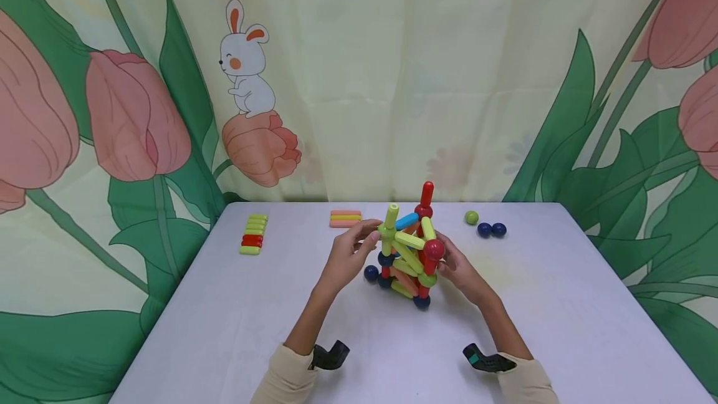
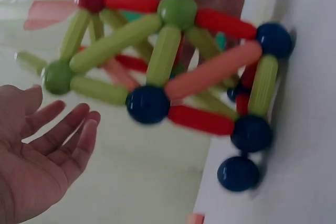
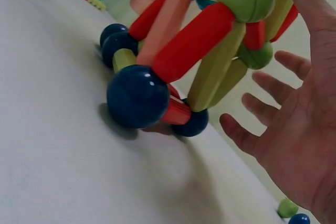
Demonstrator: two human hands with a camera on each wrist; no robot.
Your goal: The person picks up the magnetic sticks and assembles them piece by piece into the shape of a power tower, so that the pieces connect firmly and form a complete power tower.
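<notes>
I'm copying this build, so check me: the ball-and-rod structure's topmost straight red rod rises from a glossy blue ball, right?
No: the topmost straight red rod rises from a glossy red ball, not blue, as the head view shows.

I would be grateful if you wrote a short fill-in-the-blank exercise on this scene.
1. The stick-and-ball structure stands between the left hand and the person's ____ hand.
2. In the head view, the stick reaching highest on the structure is coloured ____.
3. Beside the loose green ball lie ____ other loose balls.
4. The balls at the structure's base are dark ____.

Missing words: right; red; two; blue.
</notes>
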